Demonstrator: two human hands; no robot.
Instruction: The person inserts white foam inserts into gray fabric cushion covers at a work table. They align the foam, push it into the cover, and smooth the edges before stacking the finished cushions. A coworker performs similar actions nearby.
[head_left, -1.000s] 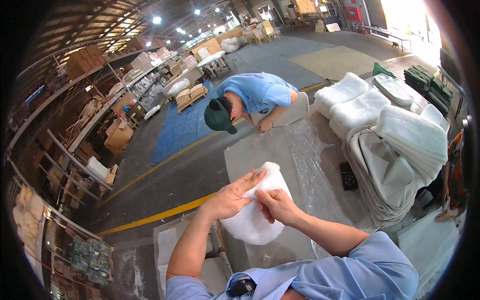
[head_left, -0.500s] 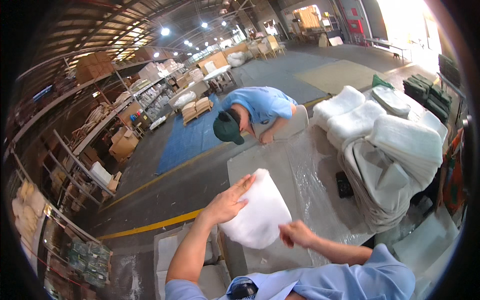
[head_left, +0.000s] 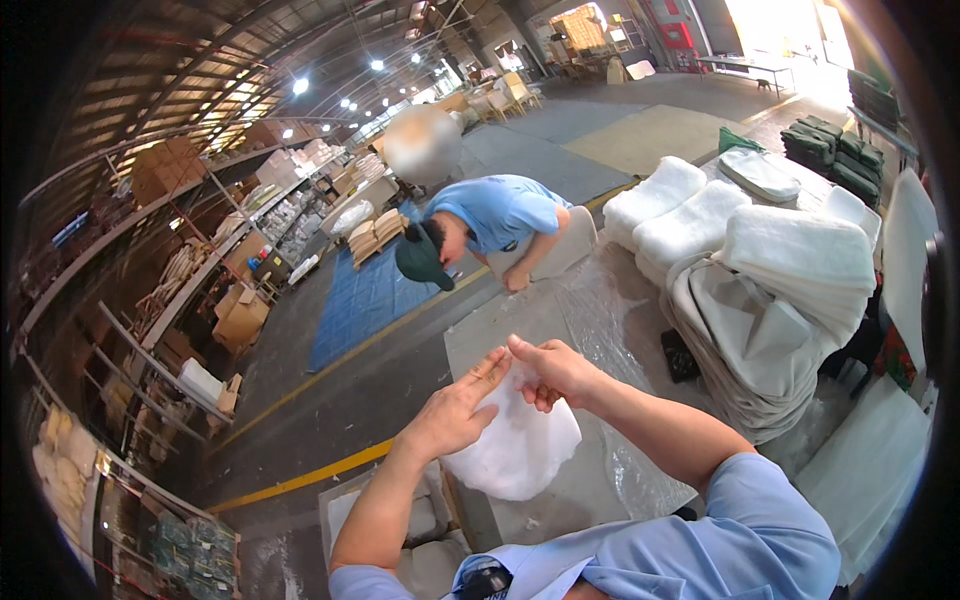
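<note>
My left hand (head_left: 455,415) is open, fingers stretched out flat, palm side against the near-left face of the white foam pad (head_left: 515,450). My right hand (head_left: 552,372) is curled, fingertips pinching the pad's top edge. So right grips the pad, left only props it.

Pad sits raised off the worktable (head_left: 530,310), tilted toward me, lower end hanging over the table's near edge, above the grey bin (head_left: 425,530) of similar pale pieces by my left elbow. Clear plastic sheeting (head_left: 610,310) covers the table top beyond it.

Progress, my read: early to middle. Pad is picked up and being turned or checked in both hands, not yet laid down, not in any cover or bag that I can see. Can't tell whether a thin film is on it. Nothing on the table looks finished by me.

A lot seems left: stack of white cushions (head_left: 690,215) and folded pale fabric pile (head_left: 760,330) on the right are waiting. Small black object (head_left: 680,355) lies on the table, untouched.

Co-worker in blue shirt and dark cap (head_left: 490,225) bends over the far table end, hand on a separate pale piece, well apart from mine.
</note>
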